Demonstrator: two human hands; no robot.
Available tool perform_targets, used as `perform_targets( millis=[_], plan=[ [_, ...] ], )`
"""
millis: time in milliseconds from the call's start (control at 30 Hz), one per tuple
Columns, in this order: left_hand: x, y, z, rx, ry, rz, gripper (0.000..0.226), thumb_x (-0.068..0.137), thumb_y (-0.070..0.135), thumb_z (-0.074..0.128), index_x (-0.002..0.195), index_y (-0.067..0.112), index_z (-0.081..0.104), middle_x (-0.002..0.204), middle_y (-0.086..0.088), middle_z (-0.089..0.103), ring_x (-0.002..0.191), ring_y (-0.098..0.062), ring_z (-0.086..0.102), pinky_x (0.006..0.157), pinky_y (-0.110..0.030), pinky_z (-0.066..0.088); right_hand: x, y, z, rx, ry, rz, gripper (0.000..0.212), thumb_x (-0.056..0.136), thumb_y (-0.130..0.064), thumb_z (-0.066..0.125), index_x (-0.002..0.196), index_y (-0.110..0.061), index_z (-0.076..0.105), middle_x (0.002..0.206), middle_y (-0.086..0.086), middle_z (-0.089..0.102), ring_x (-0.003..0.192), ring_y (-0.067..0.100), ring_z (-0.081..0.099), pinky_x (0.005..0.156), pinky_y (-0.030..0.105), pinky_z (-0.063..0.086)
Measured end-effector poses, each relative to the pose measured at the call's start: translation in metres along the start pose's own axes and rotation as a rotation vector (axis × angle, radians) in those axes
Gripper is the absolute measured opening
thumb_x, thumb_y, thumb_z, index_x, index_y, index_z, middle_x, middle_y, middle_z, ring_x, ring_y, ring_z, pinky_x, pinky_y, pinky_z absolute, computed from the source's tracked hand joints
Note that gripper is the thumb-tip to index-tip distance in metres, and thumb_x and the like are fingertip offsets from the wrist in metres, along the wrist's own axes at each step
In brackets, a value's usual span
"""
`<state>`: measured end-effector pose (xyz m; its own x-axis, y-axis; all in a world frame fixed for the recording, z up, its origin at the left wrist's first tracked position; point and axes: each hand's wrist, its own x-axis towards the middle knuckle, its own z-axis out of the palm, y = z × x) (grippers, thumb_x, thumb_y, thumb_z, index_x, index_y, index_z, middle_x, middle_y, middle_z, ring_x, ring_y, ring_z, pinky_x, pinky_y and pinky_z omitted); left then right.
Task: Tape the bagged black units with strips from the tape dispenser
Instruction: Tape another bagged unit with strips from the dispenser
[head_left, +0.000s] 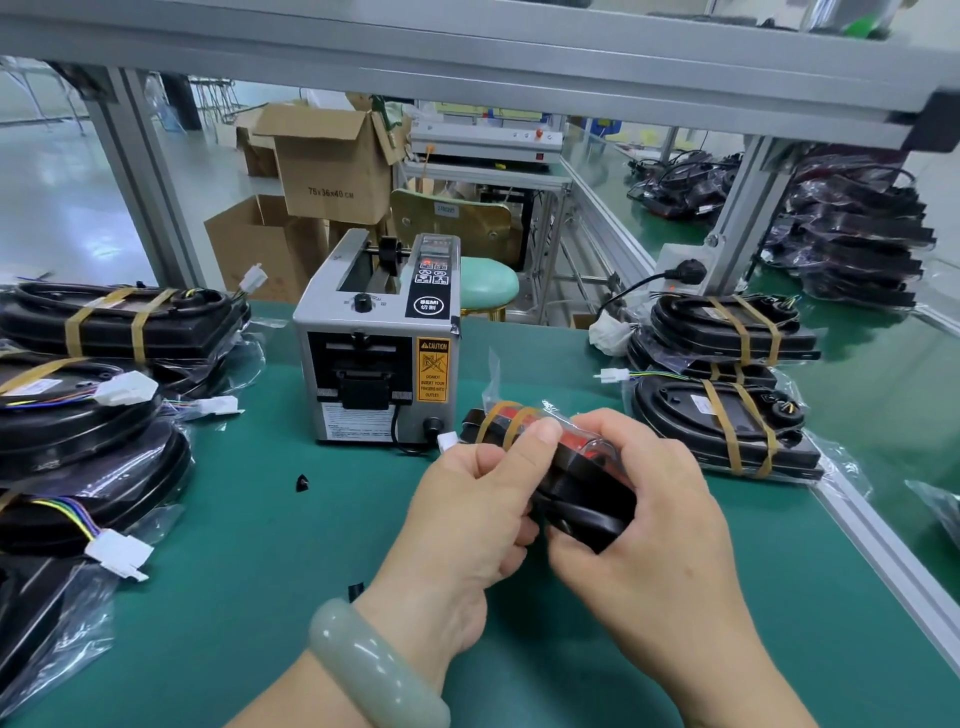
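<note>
Your L hand (467, 519) & R hand (649, 519) both curl round 1 bagged black unit (579, 499), near the front of the tape dispenser (374, 353). Fingers hide most of it. 2 tan tape strips (498, 422) show at its far end. Can't tell if it touches the green table (260, 571).

One tape dispenser (376, 343), two hands (462, 525) (649, 525) — one bagged black unit (587, 501) between them, one bracelet (374, 670), one green stool (488, 283)

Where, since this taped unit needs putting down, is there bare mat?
Bare mat lies between the tape dispenser, the left pile and the left hand, bar a black scrap. A smaller patch sits between the right hand and the table rail. Crowded: the left pile and the right pile.
</note>
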<state>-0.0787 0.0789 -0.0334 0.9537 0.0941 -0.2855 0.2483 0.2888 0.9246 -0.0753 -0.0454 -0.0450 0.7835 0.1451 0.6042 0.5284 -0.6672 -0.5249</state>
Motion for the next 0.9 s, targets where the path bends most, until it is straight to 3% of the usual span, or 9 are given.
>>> perform_targets(
  millis=[133, 233, 300, 433, 533, 600, 700, 800, 900],
  plan=[
    [-0.002, 0.001, -0.001, 0.040, -0.049, 0.068, 0.087, 0.041, 0.073, 0.064, 0.095, 0.006, 0.058, 0.067, 0.002, 0.053, 0.055, -0.012, 0.043, 0.047, -0.020, 0.035, 0.000, 0.001, 0.001, 0.010, 0.015, -0.003, 0.066, 0.051, -0.020, 0.067, 0.107, -0.047, 0.044, 0.106, -0.046, 0.043, 0.089, 0.004, 0.045, 0.078, 0.017, 0.037],
    [-0.002, 0.004, 0.001, 0.069, 0.008, 0.114, 0.074, 0.037, 0.069, 0.073, 0.085, 0.016, 0.056, 0.053, 0.014, 0.056, 0.044, -0.004, 0.048, 0.042, -0.015, 0.038, 0.000, 0.002, 0.004, 0.002, 0.046, 0.001, 0.074, 0.051, -0.013, 0.076, 0.109, -0.047, 0.044, 0.106, -0.047, 0.042, 0.090, 0.005, 0.045, 0.079, 0.018, 0.037],
    [0.003, 0.001, 0.003, 0.091, 0.051, 0.145, 0.081, 0.041, 0.068, 0.083, 0.093, 0.012, 0.056, 0.066, 0.008, 0.057, 0.050, -0.005, 0.049, 0.044, -0.013, 0.037, -0.002, 0.004, 0.006, -0.007, 0.058, 0.023, 0.075, 0.052, -0.010, 0.079, 0.109, -0.045, 0.045, 0.110, -0.040, 0.045, 0.090, 0.006, 0.044, 0.080, 0.020, 0.037],
    [0.003, -0.004, 0.004, 0.089, 0.062, 0.179, 0.084, 0.037, 0.063, 0.075, 0.102, 0.015, 0.053, 0.077, 0.003, 0.062, 0.055, -0.005, 0.052, 0.052, -0.016, 0.039, -0.002, 0.002, 0.008, 0.046, 0.077, 0.055, 0.075, 0.052, -0.013, 0.078, 0.111, -0.047, 0.045, 0.112, -0.036, 0.047, 0.093, 0.003, 0.047, 0.081, 0.025, 0.040],
    [-0.001, -0.002, -0.004, -0.010, 0.008, 0.080, 0.067, 0.050, 0.071, 0.076, 0.088, 0.019, 0.059, 0.069, 0.007, 0.062, 0.053, -0.005, 0.053, 0.050, -0.018, 0.043, -0.001, 0.004, 0.005, 0.167, 0.091, 0.136, 0.066, 0.053, -0.023, 0.071, 0.111, -0.044, 0.049, 0.105, -0.023, 0.059, 0.098, 0.006, 0.057, 0.085, 0.027, 0.047],
    [0.001, -0.002, -0.015, -0.107, 0.058, -0.041, 0.056, 0.065, 0.072, 0.062, 0.087, 0.020, 0.060, 0.080, 0.002, 0.067, 0.054, -0.009, 0.060, 0.049, -0.022, 0.048, -0.002, 0.007, -0.002, 0.267, 0.097, 0.153, 0.067, 0.053, -0.021, 0.071, 0.114, -0.043, 0.053, 0.105, -0.011, 0.064, 0.098, 0.006, 0.062, 0.085, 0.016, 0.046],
    [0.001, 0.008, -0.027, -0.238, -0.089, -0.209, 0.079, 0.054, 0.073, 0.058, 0.110, 0.018, 0.061, 0.103, -0.014, 0.072, 0.079, -0.023, 0.073, 0.063, -0.032, 0.055, 0.003, 0.004, -0.013, 0.256, 0.086, -0.035, 0.071, 0.051, -0.008, 0.073, 0.114, -0.038, 0.055, 0.110, -0.014, 0.061, 0.100, 0.011, 0.061, 0.085, 0.010, 0.042],
    [0.001, 0.022, -0.032, -0.389, -0.205, -0.229, 0.080, 0.049, 0.063, 0.070, 0.109, 0.011, 0.071, 0.099, -0.016, 0.073, 0.078, -0.027, 0.072, 0.063, -0.038, 0.057, 0.006, -0.006, -0.015, 0.119, 0.011, -0.395, 0.067, 0.050, -0.003, 0.077, 0.110, -0.028, 0.060, 0.113, -0.019, 0.059, 0.110, 0.013, 0.053, 0.095, 0.033, 0.040],
    [0.002, 0.021, -0.036, -0.415, -0.136, -0.170, 0.058, 0.057, 0.029, 0.074, 0.109, 0.003, 0.070, 0.095, -0.019, 0.070, 0.071, -0.027, 0.066, 0.057, -0.041, 0.059, 0.002, -0.015, -0.023, 0.146, -0.044, -0.434, 0.050, 0.057, -0.048, 0.082, 0.102, -0.034, 0.067, 0.098, -0.013, 0.063, 0.100, 0.007, 0.056, 0.089, 0.033, 0.040]
  ],
)
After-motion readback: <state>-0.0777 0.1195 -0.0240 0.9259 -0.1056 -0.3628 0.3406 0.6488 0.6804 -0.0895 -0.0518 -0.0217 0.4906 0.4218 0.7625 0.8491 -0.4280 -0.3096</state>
